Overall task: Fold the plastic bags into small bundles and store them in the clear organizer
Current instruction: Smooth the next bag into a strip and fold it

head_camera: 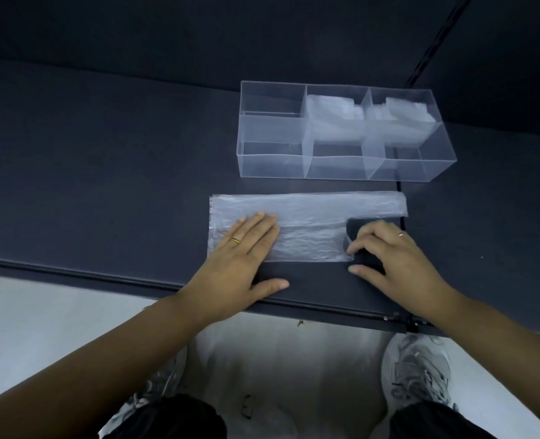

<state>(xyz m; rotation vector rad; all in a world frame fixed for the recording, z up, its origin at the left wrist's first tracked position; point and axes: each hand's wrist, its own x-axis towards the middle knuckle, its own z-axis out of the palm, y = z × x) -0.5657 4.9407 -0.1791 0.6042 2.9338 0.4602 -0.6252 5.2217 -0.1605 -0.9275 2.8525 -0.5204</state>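
Head view, findings by size. Dark table fills most of the frame, with pale floor below its near edge.

Clear organizer stands on the table at the far right, divided into open compartments. It lies just beyond the plastic bag and apart from it.

Plastic bag, translucent, lies flat on the table near the front edge, long side running left to right. One handle strip extends to the right along its far edge.

Left hand lies flat on the left part of the bag, fingers straight and pressing down, thumb on the bare table.

Right hand has curled fingers with their tips at the bag's near right corner beside the handle cut-out. Whether it grips the plastic cannot be told.

Grey shoe stands on the floor below the right forearm.

Folded bundles sit in the organizer's middle and right sections.

Gold ring is noted on a left-hand finger.
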